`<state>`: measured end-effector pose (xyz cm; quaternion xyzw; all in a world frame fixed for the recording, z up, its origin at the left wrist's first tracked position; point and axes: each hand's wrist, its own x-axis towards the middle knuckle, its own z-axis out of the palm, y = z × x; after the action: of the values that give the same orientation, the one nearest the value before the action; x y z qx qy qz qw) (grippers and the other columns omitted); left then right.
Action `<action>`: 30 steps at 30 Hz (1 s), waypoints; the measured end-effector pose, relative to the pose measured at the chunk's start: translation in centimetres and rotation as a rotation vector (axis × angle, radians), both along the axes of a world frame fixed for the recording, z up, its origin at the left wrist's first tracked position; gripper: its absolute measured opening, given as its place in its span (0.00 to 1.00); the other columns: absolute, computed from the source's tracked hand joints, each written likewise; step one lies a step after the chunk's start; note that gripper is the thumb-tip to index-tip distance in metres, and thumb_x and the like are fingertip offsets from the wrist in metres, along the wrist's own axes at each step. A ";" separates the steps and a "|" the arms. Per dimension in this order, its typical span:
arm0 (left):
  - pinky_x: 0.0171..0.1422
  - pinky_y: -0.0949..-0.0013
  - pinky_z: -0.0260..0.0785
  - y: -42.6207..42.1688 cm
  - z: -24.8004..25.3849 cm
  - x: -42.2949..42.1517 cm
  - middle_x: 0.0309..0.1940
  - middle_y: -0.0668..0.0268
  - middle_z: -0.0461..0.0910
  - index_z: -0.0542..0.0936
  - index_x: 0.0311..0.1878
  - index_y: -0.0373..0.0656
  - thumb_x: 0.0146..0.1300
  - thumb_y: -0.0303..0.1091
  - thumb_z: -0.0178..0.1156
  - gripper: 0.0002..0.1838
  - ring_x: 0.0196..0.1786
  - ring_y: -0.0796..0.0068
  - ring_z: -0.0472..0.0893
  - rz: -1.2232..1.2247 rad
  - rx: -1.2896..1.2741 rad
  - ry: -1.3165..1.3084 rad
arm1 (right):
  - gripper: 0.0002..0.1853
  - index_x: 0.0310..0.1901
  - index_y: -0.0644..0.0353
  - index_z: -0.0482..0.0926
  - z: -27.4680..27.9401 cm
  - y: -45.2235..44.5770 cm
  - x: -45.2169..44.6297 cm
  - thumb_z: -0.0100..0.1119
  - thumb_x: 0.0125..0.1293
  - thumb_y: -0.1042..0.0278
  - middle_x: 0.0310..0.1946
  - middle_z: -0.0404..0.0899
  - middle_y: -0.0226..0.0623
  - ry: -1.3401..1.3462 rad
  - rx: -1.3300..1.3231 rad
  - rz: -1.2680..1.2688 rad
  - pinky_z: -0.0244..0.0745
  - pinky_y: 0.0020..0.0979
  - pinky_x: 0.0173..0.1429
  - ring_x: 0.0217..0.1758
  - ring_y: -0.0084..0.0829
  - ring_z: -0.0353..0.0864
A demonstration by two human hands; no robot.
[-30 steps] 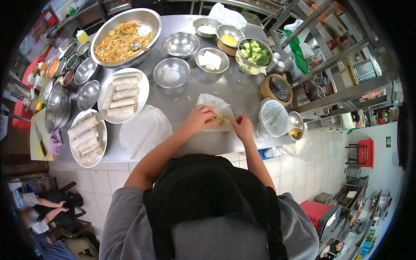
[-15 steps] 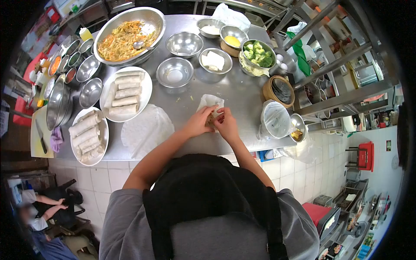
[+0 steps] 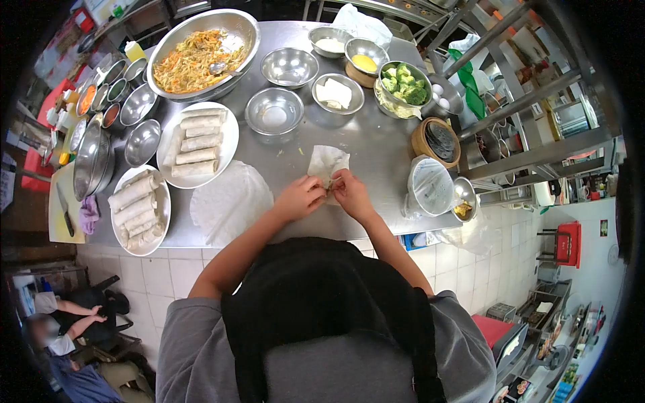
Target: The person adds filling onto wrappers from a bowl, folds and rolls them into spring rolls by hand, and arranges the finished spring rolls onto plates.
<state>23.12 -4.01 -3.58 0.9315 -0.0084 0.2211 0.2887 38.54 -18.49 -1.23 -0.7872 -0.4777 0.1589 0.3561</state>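
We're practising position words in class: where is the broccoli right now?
In the head view, the broccoli sits on the right, toward the far side of the metal table, between the yellow liquid and the eggs.

You wear a grey shirt (image 3: 339,366) under a black apron (image 3: 302,302) with two black straps (image 3: 424,366) lying across the grey cloth. Your short sleeves (image 3: 191,329) are loose and creased, and your forearms (image 3: 395,250) are bare.

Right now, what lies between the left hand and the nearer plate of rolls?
Pale thin sheeting lies between the left hand and that plate, in the head view.
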 end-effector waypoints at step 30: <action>0.44 0.71 0.78 -3.2 -0.5 1.1 0.44 0.78 0.76 0.79 0.37 0.56 0.54 0.38 0.64 0.08 0.46 0.74 0.77 0.179 0.470 -0.053 | 0.19 0.49 0.54 0.80 0.9 -4.7 -1.4 0.70 0.55 0.71 0.51 0.77 0.37 -0.446 0.065 0.104 0.76 0.41 0.57 0.55 0.43 0.76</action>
<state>24.26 -7.17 -4.06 0.9640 0.0152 0.2620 0.0433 37.18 -23.22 -0.35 -0.7654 -0.5892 -0.0164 0.2582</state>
